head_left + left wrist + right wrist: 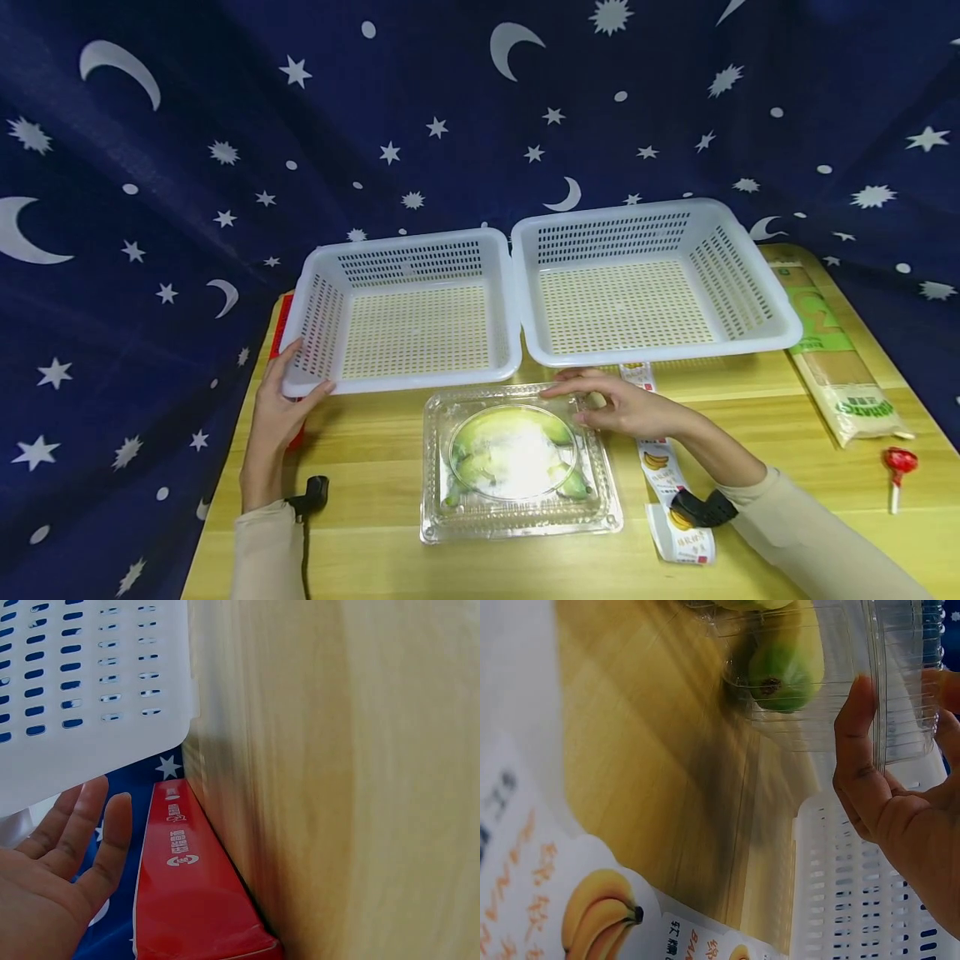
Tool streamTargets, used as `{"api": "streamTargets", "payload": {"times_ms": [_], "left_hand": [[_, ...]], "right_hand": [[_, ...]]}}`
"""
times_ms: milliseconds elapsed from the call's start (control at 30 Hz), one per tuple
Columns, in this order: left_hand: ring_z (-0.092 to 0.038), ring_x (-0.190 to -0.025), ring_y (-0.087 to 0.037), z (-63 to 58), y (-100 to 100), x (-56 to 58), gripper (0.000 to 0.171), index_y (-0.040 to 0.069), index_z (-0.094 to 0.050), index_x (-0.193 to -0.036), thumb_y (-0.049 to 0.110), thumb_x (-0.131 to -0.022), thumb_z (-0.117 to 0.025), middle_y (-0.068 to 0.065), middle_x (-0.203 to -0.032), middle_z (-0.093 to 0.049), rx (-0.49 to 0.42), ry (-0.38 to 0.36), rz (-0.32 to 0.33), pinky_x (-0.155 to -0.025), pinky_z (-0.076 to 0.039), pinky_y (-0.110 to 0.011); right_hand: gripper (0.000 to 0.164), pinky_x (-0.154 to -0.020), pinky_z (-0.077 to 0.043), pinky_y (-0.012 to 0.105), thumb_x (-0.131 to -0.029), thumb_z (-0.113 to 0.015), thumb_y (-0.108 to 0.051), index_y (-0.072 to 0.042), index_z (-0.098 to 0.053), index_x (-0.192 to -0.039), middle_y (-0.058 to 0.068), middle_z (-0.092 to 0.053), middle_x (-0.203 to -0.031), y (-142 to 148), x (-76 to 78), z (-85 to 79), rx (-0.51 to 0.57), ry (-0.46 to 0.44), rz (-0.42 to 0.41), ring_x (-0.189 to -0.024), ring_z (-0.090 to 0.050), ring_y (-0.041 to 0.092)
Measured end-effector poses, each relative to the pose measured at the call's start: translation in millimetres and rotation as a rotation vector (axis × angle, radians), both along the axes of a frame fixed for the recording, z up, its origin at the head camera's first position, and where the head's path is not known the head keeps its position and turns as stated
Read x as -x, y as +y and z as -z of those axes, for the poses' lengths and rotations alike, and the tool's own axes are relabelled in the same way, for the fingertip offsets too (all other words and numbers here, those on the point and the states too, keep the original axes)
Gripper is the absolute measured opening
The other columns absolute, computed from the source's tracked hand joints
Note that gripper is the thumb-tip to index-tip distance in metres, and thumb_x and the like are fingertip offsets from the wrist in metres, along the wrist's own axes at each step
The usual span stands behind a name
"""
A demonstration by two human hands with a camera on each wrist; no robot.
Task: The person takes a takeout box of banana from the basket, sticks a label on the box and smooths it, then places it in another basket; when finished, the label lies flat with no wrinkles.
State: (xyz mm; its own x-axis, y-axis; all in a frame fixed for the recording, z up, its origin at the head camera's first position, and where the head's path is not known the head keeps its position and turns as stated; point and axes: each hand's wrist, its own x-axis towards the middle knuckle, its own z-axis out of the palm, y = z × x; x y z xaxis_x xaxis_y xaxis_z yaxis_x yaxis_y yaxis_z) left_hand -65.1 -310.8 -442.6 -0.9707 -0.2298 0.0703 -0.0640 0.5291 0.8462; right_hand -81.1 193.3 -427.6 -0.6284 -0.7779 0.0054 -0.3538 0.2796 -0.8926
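At the front of the wooden table, a clear, rectangular plastic container with an oval marking on its lid lies flat and holds green-and-yellow fruit. The right hand is at the container's rear right corner; its thumb and fingers are nearly closed and pinch the rim from opposite sides. Behind the container, two white, perforated plastic baskets stand side by side: a left basket and a right basket. The left hand is at the front left corner of the left basket, with thumb and fingers spread apart and lightly bent; the thumb is at the front rim and the fingers are at the left side. A glossy red box with white lettering lies next to that side. To the right of the container, a white paper label strip printed with yellow bananas passes beneath the right forearm. Farther right lie a green-and-beige plastic packet and a red lollipop on a white stick.
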Motion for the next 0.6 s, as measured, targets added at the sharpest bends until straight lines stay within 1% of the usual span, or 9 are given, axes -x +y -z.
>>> {"api": "streamTargets", "payload": {"times_ms": [233,600], "left_hand": [[-0.039,-0.128,-0.034,0.2,0.1,-0.4,0.088,0.026,-0.035,-0.152,0.013,-0.079,-0.081,-0.016,-0.148,-0.037,-0.007,0.003,-0.001,-0.112,-0.032,-0.063],[-0.04,-0.128,-0.034,-0.5,0.4,-0.3,0.087,0.025,-0.035,-0.152,0.013,-0.079,-0.081,-0.016,-0.147,-0.038,-0.004,0.008,0.004,-0.111,-0.032,-0.064]], "right_hand": [[0.043,-0.102,-0.037,0.064,-0.096,-0.061,-0.016,-0.022,-0.056,-0.138,0.014,-0.038,-0.153,-1.5,-0.8,-2.5,-0.026,-0.017,0.01,-0.14,-0.031,0.041],[0.043,-0.103,-0.036,0.065,-0.097,-0.06,-0.017,-0.021,-0.055,-0.139,0.015,-0.036,-0.154,-1.3,-1.1,-3.1,-0.021,-0.041,0.009,-0.141,-0.03,0.042]]}}
